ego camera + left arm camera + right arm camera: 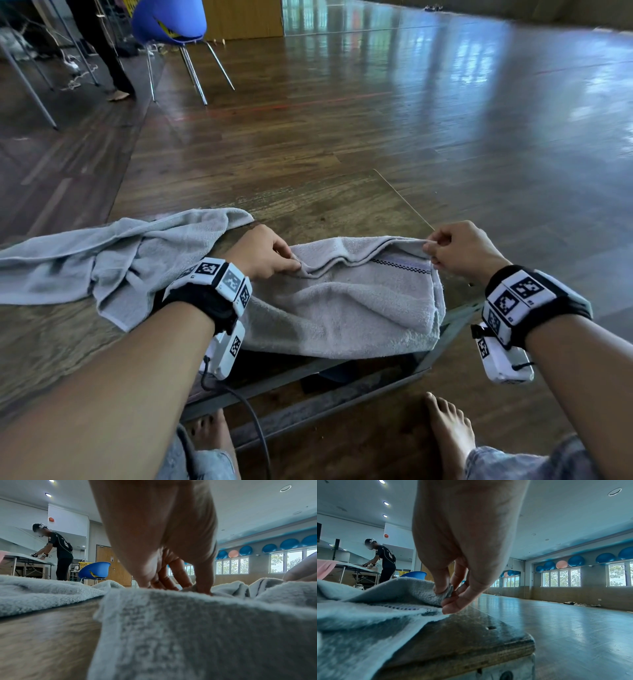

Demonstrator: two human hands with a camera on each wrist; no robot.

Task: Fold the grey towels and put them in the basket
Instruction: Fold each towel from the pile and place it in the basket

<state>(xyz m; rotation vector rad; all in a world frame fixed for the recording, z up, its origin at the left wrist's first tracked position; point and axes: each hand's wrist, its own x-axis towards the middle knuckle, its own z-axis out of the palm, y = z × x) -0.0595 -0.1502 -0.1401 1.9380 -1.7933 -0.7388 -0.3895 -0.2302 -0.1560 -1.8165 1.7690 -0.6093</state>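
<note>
While my left hand and right hand are pinching the half-folded grey terry towel's far edge, I am judging another fold comes next.

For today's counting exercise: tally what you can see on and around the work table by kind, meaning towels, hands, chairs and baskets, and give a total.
Grey towels: 2, the towel being folded and the crumpled towel
Hands: 2, left hand and right hand, each pinching the towel being folded
Blue chair: 1
Yellow basket: 1, partly hidden behind the chair
Total: 6
</note>
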